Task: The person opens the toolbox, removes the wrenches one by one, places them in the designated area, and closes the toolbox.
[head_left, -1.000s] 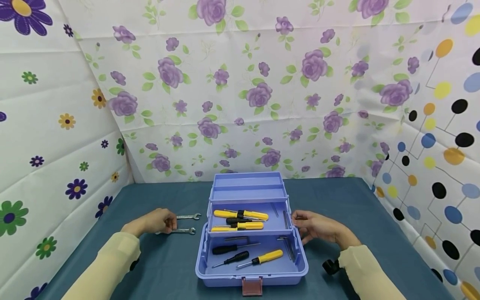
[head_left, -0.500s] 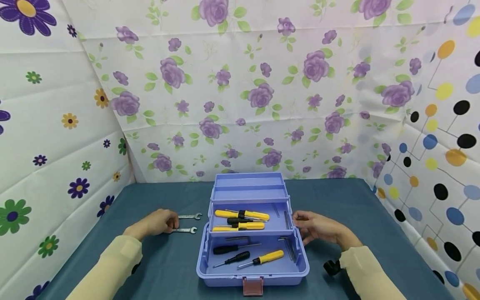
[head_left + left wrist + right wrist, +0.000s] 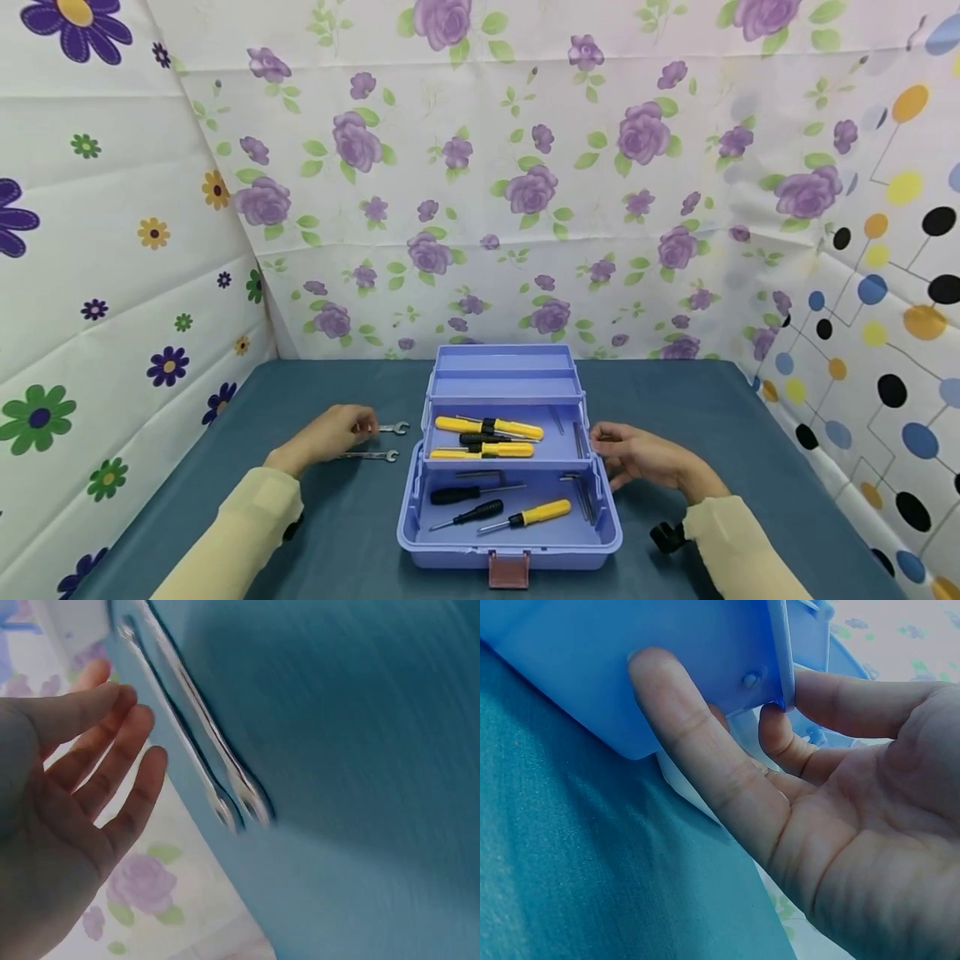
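Note:
A blue-violet toolbox (image 3: 448,559) stands with its lid raised, in the middle of the head view. My right hand (image 3: 648,460) is at its right side; the right wrist view shows the thumb (image 3: 664,679) against the outer wall and other fingers bent at the rim, gripping it. Two metal wrenches lie side by side on the cloth left of the box: a farther wrench (image 3: 397,428) and a nearer wrench (image 3: 381,456). Over the left part of the farther one hovers my left hand (image 3: 330,431). In the left wrist view its fingers are loosely bent, apart from both wrenches.
Yellow-handled screwdrivers (image 3: 461,425) and a black one lie in the upper tray (image 3: 450,466). Below, the base holds black screwdrivers (image 3: 454,496), a yellow-and-black screwdriver (image 3: 546,512) and hex keys (image 3: 585,501). A pink latch (image 3: 509,571) hangs in front. Patterned sheets surround the dark teal table cloth.
My left hand has moved away from the wrenches' left ends, rightward and slightly farther back, uncovering more of the nearer wrench. My right hand stays at the toolbox. The head view has shifted a little.

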### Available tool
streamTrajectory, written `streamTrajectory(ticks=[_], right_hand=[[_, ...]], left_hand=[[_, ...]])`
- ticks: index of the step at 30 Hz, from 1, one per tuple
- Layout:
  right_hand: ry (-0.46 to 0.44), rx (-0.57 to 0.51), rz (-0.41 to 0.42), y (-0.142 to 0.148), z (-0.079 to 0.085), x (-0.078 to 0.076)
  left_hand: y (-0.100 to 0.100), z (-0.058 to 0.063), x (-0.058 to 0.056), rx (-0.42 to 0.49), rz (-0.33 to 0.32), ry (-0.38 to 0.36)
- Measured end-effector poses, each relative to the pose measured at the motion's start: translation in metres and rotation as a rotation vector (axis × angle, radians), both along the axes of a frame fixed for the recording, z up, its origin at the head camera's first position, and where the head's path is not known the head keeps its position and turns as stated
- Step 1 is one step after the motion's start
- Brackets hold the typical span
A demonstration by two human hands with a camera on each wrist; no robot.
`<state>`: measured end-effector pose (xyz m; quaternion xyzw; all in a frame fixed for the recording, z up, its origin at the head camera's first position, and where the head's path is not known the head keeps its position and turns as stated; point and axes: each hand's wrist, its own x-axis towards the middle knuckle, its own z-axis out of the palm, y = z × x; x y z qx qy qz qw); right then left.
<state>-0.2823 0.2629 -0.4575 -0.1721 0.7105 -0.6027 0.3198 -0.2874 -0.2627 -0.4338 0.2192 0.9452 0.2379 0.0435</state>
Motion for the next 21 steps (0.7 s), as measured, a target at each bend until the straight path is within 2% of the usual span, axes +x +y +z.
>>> streamTrajectory(ticks=[4, 13, 21], right_hand=[[-0.001, -0.001, -0.002, 0.0, 0.0, 0.0], [-0.005, 0.006, 0.0, -0.002, 0.001, 0.0], [-0.002, 0.006, 0.0, 0.0, -0.001, -0.001]], left_hand=[[0.016, -0.004, -0.001, 0.068, 0.035, 0.054], [0.043, -0.011, -0.009, 0.209, 0.174, 0.042], [0.065, -0.014, -0.016, 0.399, 0.327, 0.14]])
